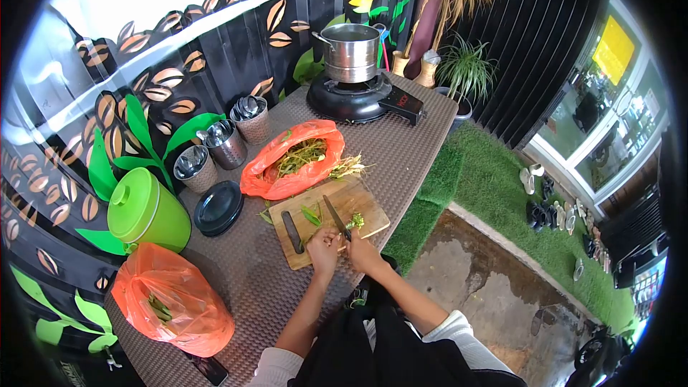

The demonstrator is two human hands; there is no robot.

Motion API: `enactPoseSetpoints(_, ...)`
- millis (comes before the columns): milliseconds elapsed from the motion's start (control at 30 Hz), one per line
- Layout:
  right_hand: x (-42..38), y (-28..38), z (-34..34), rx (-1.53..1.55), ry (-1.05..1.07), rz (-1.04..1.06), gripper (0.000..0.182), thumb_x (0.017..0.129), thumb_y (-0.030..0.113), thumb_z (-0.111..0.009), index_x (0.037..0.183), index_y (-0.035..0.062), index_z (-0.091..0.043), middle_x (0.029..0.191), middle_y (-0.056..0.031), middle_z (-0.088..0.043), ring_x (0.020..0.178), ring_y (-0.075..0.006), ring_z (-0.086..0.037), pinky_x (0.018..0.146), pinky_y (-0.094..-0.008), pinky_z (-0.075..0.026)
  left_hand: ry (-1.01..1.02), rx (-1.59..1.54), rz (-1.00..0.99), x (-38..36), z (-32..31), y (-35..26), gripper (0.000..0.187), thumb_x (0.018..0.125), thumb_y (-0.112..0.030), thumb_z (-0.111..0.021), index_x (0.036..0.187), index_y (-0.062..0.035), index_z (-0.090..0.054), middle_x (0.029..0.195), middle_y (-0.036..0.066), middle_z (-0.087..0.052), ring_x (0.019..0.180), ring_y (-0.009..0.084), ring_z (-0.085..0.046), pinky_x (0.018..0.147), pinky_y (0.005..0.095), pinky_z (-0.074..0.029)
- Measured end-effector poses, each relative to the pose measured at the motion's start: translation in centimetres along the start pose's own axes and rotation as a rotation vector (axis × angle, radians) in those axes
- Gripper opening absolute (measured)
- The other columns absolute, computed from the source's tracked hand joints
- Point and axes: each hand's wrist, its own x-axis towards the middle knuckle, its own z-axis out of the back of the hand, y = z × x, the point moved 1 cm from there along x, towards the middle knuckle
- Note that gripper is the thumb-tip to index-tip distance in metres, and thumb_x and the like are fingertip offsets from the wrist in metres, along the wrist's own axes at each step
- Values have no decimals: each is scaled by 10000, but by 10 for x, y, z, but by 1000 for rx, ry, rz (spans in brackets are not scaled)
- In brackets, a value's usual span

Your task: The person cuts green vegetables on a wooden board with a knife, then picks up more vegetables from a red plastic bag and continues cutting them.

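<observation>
Over the wooden cutting board (373, 206), my right hand (364, 253) is closed around a knife (335, 213), its blade pointing away and to the left. Close beside it, my left hand (325, 249) has its fingers pinched together; what they hold is too small to make out. Just past my right hand is a small bunch of green buds (356, 221). A loose green leaf (312, 216) lies on the board, left of the blade. Behind the board, an open orange plastic bag (258, 185) holds leafy greens (297, 158), with some stems spilling out on its right.
A steel pot (351, 54) stands on a portable gas stove (344, 104) at the table's far end. On the left are cutlery cups (228, 145), dark plates (218, 208), a green lidded bucket (154, 208) and another orange bag (175, 301). A phone (208, 370) lies near the edge.
</observation>
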Motion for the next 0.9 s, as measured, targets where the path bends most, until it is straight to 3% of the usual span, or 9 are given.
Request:
enactPoseSetpoints(133, -23, 22, -5, -102, 31, -121, 331, 925, 218, -437, 1138, -21, -352, 800, -296, -621, 763, -458, -621, 674, -544, -494, -32, -13, -33, -1, -4, 8, 130, 731, 33, -676, 847, 51, -623, 717, 85, -642, 568, 84, -547, 528, 236, -453)
enactPoseSetpoints(367, 14, 4, 4, 41, 82, -33, 315, 930, 226, -431, 1091, -34, -354, 819, -325, -608, 806, -476, -610, 733, -559, -473, -60, 103, -127, -5, -1, -1, 96, 737, 12, -651, 821, 50, -626, 733, 113, -628, 609, 143, -590, 565, 266, -474)
enactPoseSetpoints(533, -20, 24, 13, 27, 70, -75, 339, 928, 226, -431, 1127, -37, -353, 822, -330, -603, 821, -482, -603, 745, -559, -467, -54, 157, -114, -8, 3, -5, 107, 741, -1, -641, 839, 43, -638, 759, 133, -623, 648, 167, -602, 606, 283, -484)
enactPoseSetpoints(800, -2, 15, 2, -20, 67, -127, 316, 924, 213, -428, 1109, -36, -368, 822, -322, -604, 812, -478, -602, 734, -552, -472, -38, 74, -89, -4, 1, 10, 131, 749, -9, -653, 873, 34, -653, 745, 98, -643, 604, 105, -569, 558, 233, -463)
enactPoseSetpoints(900, 5, 0, 10, 96, 95, 26, 325, 921, 227, -440, 1082, -47, -374, 858, -350, -583, 837, -501, -577, 733, -546, -465, -49, 69, -104, -4, 2, 7, 124, 752, -1, -656, 870, 40, -651, 749, 83, -652, 602, 81, -561, 550, 221, -457)
